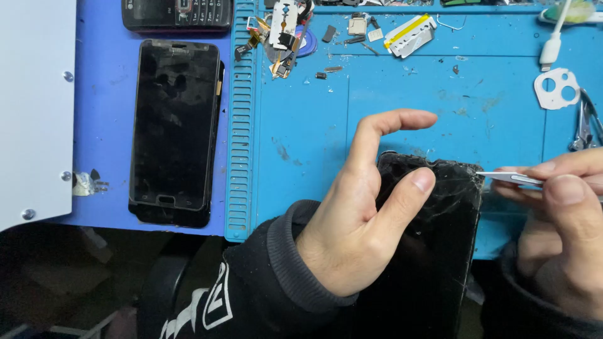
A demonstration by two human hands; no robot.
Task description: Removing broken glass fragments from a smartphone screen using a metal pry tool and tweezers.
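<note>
A black phone [433, 251] with a cracked screen lies on the blue work mat [301, 125], its lower part past the mat's front edge. My left hand [364, 213] rests on its left side, thumb pressing the glass and index finger raised and curled above the top edge. My right hand [559, 232] pinches a thin white pry blade [509, 177], whose tip touches the phone's upper right corner.
Another black phone [173, 129] lies on the left mat, a keypad phone [179, 12] above it. Small parts, a razor blade [284, 16], a white camera frame [557, 88], tweezers [587, 122] and a white cable [553, 44] lie along the mat's far side. A white panel [31, 107] stands left.
</note>
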